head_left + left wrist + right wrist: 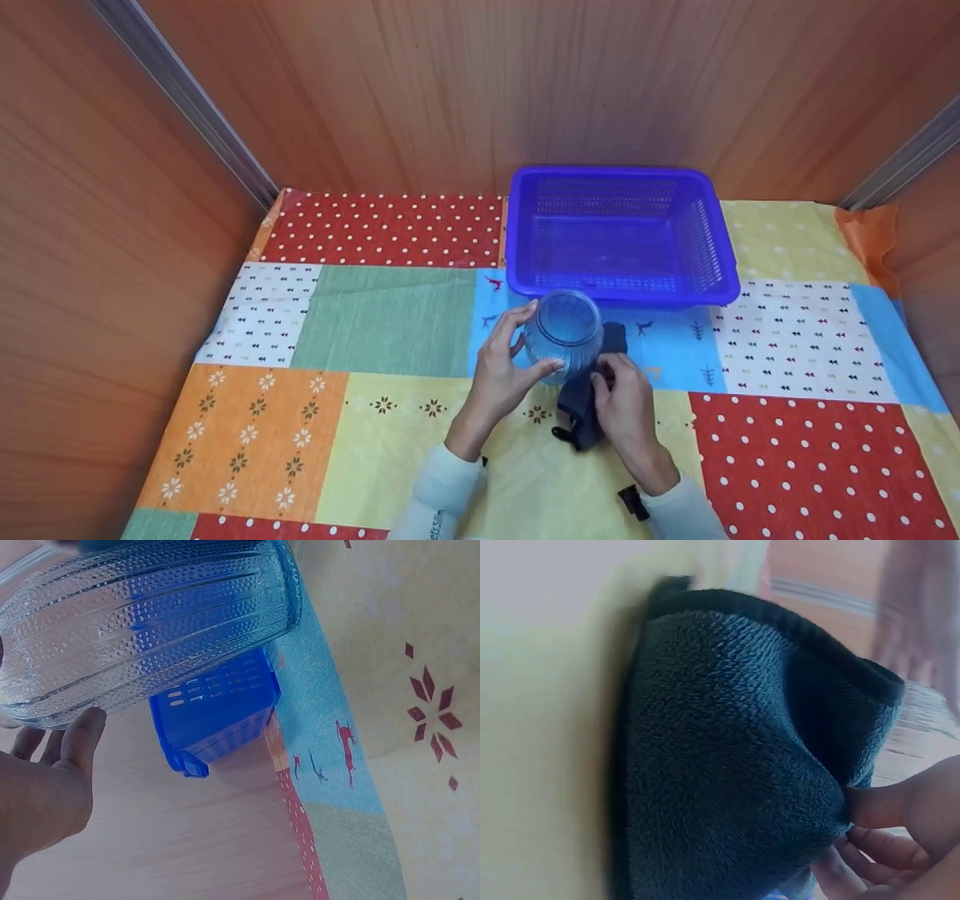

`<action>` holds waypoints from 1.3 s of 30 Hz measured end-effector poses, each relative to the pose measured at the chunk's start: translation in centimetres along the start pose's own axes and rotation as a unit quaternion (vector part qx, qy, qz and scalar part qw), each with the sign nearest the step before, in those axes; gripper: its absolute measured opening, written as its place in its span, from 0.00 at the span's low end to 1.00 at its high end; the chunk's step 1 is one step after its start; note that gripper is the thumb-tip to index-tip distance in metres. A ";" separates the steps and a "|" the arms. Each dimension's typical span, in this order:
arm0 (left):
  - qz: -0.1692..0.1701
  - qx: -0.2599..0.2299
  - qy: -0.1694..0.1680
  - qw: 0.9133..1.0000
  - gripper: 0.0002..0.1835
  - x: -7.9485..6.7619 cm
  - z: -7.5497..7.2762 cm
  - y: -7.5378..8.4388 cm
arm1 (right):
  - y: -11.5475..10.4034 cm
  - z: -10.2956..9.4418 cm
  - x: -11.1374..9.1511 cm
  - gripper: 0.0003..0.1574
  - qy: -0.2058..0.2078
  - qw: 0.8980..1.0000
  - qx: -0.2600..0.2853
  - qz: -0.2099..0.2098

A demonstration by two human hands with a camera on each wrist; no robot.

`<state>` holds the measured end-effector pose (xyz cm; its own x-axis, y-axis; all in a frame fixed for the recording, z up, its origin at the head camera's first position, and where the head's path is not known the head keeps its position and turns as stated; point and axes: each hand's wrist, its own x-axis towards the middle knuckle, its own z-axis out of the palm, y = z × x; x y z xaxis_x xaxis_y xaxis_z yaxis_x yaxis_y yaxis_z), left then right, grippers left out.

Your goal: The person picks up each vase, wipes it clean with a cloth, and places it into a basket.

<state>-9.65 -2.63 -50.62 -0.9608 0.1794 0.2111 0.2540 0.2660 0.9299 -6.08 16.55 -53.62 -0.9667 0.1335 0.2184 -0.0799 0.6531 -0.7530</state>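
A clear ribbed glass jar (564,330) stands in front of my body, its round mouth facing up. My left hand (501,367) grips it from the left side, thumb at the front and fingers round the far side. The left wrist view shows the textured glass jar (150,630) close up, fingertips against it. Beside the jar, my right hand (626,394) pinches a dark grey cloth (581,409) between thumb and fingers. In the right wrist view the fuzzy cloth (720,735) hangs in a fold with a black bound edge.
Behind the jar sits a blue-purple plastic basket (622,259) with perforated walls, near the wooden back panel (450,97). A patchwork-print tablecloth (397,322) covers the table. Wooden panels rise at the left and right, and an orange cloth corner (870,244) lies at the right edge.
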 end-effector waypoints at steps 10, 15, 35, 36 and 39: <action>0.002 -0.004 0.000 1.000 0.42 0.1 0.0 -0.2 | 1.5 1.9 0.1 0.05 -0.035 0.998 -0.056 -0.005; -0.002 -0.008 -0.001 1.000 0.42 0.0 0.0 -0.1 | 1.5 1.7 0.1 0.06 -0.041 0.998 -0.046 0.008; 0.002 -0.004 -0.003 1.000 0.42 0.1 -0.2 0.0 | -3.7 -3.8 0.3 0.07 0.025 0.997 0.061 0.029; 0.001 -0.004 -0.003 1.000 0.42 0.1 -0.2 0.0 | -3.9 -3.9 0.3 0.07 0.025 0.997 0.062 0.028; 0.002 -0.002 -0.001 1.000 0.42 0.1 -0.2 0.1 | -4.6 -4.3 0.5 0.08 0.024 0.997 0.063 0.026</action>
<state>-9.71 -2.78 -50.50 -0.9595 0.1831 0.2141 0.2574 0.2613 0.9303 -5.16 16.85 -47.37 -0.9581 0.2016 0.2038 -0.0627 0.5463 -0.8353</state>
